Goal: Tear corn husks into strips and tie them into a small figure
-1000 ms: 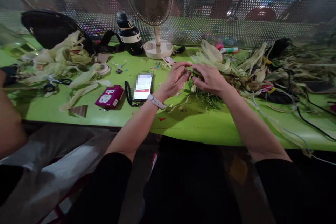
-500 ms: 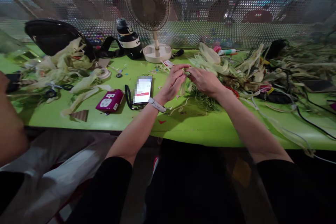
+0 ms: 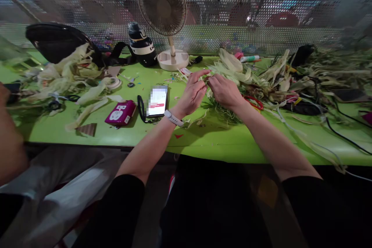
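Observation:
My left hand (image 3: 192, 93) and my right hand (image 3: 225, 92) meet over the table, fingertips almost touching. Both pinch a small pale green piece of corn husk (image 3: 209, 92), mostly covered by the fingers. The left index finger stretches out above the pinch. A white band (image 3: 173, 118) is round my left wrist. Under and beside my right hand lies a bunch of thin green strands (image 3: 225, 111). Just behind it is a heap of pale corn husks (image 3: 232, 62). Left of my left hand lies a phone (image 3: 157, 100) with a lit screen.
A magenta box (image 3: 121, 113), a tape roll (image 3: 112, 83) and scissors (image 3: 55, 104) lie leftward among more husks (image 3: 69, 64). A fan (image 3: 173, 61) and a black bottle (image 3: 143, 46) stand behind. Cables (image 3: 344, 137) cross the right side. Another person's arm (image 3: 11, 135) is at far left.
My fingers shift slightly around the husk piece, and the left index finger lifts a little. The whole view moves slightly. Other things on the table stay put.

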Action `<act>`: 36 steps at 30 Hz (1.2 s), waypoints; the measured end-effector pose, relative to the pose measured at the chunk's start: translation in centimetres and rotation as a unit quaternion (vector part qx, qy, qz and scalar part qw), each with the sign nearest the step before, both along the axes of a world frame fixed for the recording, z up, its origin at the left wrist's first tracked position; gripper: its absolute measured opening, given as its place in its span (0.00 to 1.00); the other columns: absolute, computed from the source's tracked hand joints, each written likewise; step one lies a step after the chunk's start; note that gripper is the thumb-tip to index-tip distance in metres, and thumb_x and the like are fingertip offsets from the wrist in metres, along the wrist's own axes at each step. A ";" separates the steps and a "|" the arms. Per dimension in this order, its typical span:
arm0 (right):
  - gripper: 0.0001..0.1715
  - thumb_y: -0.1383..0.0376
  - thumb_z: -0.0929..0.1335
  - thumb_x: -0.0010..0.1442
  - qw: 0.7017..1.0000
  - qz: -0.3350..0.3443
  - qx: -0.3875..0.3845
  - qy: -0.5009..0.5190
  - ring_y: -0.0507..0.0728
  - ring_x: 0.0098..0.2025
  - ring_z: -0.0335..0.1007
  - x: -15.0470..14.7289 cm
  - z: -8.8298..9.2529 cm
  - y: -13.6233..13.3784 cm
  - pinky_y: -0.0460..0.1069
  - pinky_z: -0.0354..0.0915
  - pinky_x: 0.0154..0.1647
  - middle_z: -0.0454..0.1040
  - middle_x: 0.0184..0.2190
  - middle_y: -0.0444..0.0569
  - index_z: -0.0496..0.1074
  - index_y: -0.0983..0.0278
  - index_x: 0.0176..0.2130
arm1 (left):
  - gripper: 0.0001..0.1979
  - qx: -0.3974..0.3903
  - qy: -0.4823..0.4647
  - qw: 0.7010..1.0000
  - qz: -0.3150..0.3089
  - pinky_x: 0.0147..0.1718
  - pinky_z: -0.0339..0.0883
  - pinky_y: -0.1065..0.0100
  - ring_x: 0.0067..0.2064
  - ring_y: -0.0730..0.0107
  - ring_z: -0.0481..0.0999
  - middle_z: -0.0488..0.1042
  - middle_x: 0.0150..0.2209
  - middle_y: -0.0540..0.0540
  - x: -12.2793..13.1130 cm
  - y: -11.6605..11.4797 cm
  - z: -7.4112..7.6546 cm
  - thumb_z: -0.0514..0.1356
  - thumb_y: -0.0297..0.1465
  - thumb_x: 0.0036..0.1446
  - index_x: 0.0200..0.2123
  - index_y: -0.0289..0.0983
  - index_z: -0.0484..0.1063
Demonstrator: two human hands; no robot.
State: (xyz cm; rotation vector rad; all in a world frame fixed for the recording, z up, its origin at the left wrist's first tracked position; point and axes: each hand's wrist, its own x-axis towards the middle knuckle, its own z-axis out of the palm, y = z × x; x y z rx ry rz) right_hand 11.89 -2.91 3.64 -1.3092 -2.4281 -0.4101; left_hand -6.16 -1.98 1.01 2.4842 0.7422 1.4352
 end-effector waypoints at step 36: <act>0.25 0.49 0.66 0.66 0.938 0.081 -0.084 0.326 0.59 0.40 0.74 1.1 -0.5 1.3 0.58 0.75 0.43 0.74 0.51 0.60 0.71 0.63 0.54 | 0.18 -0.309 -0.162 0.934 -0.082 0.35 0.70 0.71 0.34 0.75 0.74 0.76 0.32 0.49 -1.4 1.4 1.3 0.63 0.48 0.61 0.34 0.38 0.73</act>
